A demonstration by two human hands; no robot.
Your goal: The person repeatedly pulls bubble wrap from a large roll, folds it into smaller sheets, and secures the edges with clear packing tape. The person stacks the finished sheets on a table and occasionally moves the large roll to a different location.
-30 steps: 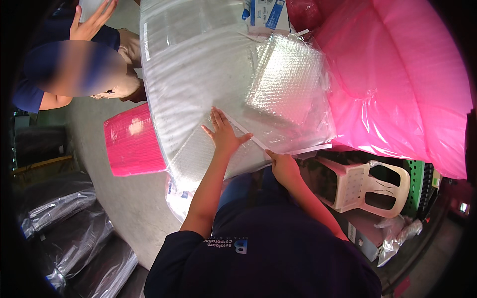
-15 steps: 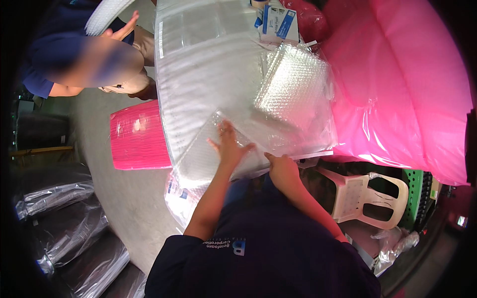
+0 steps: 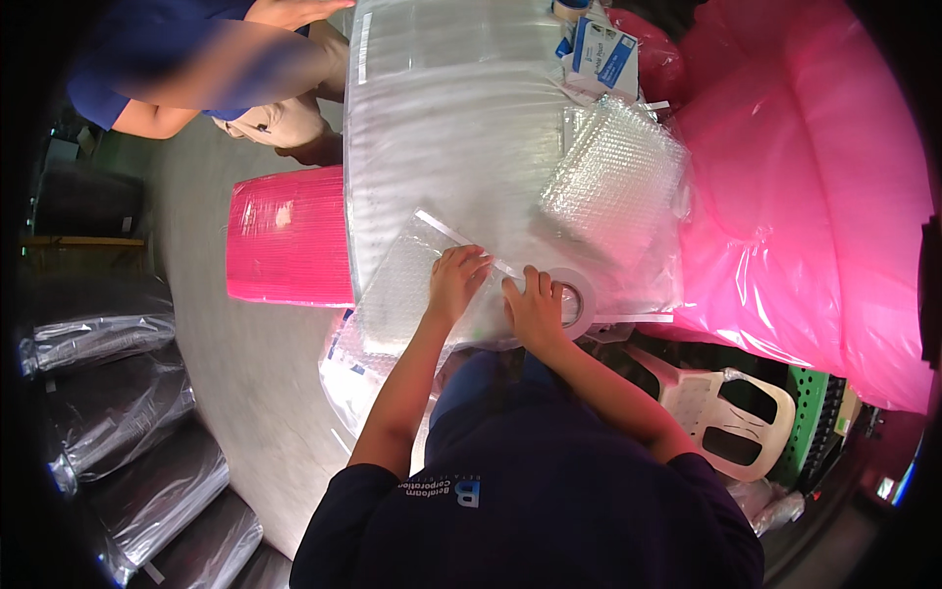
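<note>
Two hands work on one bubble wrap bag (image 3: 397, 299), which lies flat and slanted on the near part of the bench (image 3: 442, 137). One white strip (image 3: 440, 227) runs along the bag's top edge. The left hand (image 3: 458, 287) rests on the bag by that strip, its fingers bent and close together; I cannot tell if they pinch it. The right hand (image 3: 537, 312) is just beside it, near the right end of the strip, with its fingers curled and a little apart; I cannot tell if they grip anything. One big roll of tape (image 3: 588, 299) sits just right of the right hand, partly hidden by it. Farther up is one shiny pile of bubble wrap (image 3: 618, 167), and past it one blue and white box (image 3: 603, 59) with one small tan roll (image 3: 570, 9) behind. The bag's lower left corner reaches the bench's near left edge. A wide stretch of bench lies between the long left edge and the shiny pile, but on the right big pink bags (image 3: 805, 177) press close. Left of the bench, one pink bundle (image 3: 289, 236) and one other person (image 3: 206, 64) are near the edge, with gray floor (image 3: 221, 373) beyond. One cream chair (image 3: 687, 404) is at the lower right.
</note>
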